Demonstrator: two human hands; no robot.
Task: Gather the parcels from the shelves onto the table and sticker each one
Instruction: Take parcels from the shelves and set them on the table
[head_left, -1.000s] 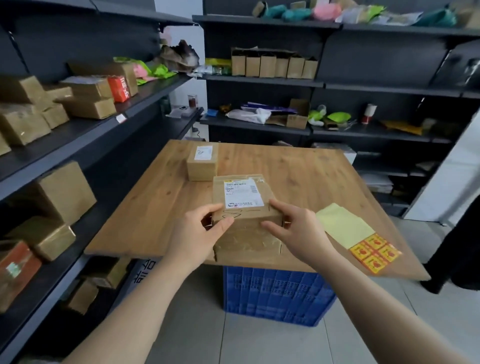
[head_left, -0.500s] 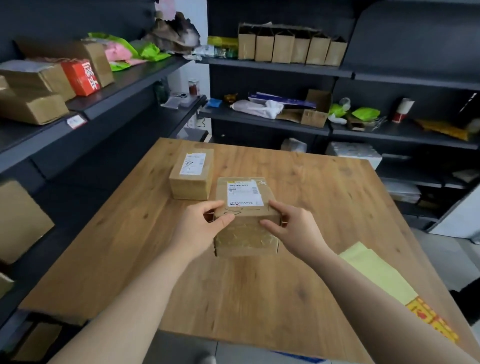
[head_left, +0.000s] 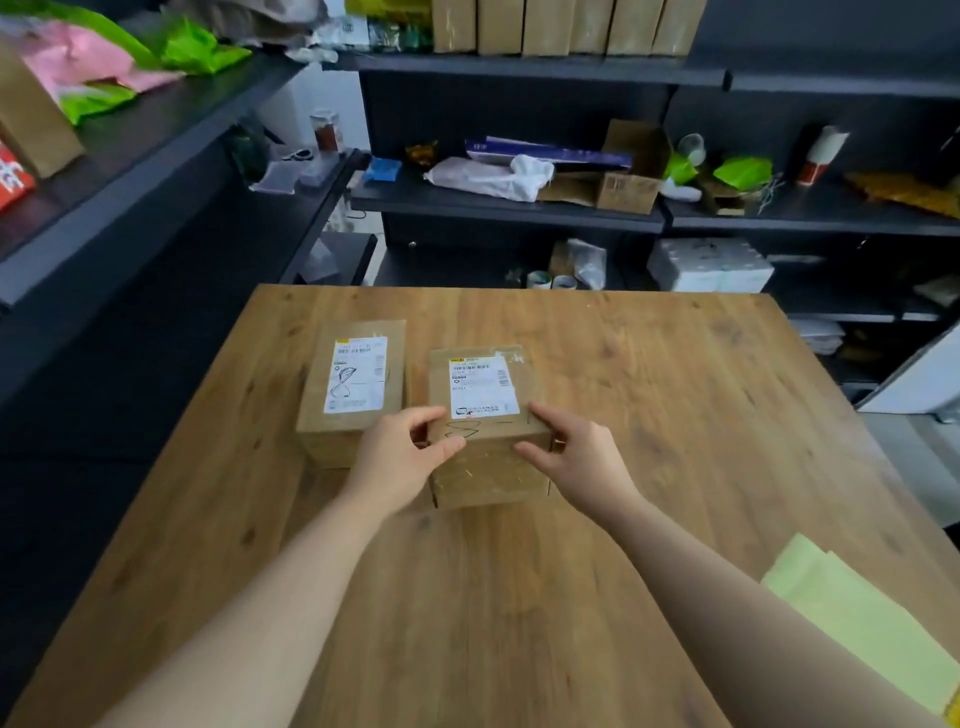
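Dark shelves run down the left of the frame and across the top. They are loaded with clutter: pink and green bags upper left, a row of upright brown cartons top centre, a white bag and an open carton on the middle shelf.

Wooden desk fills the lower two thirds of the frame. Pale yellow-green sheet lies flat on it at lower right, cut off by the frame edge.

Front parcel, a brown taped box, sits mid-frame on the desk. Cannot tell if its base is fully down or just lifted. Second parcel, also a brown box, rests on the desk just left of it, with a narrow gap between the two.

Both bare arms reach in from the bottom of the frame. Left hand holds the near-left corner of the front parcel, grip closed round it with the thumb on top and the fingers curled at the side. Right hand holds the near-right corner, grip also closed on the box, fingers over the top edge, thumb on the near face.

White shipping label is on top of the front parcel, with a pen scribble below it. A similar label is on the second parcel, scribbled over.
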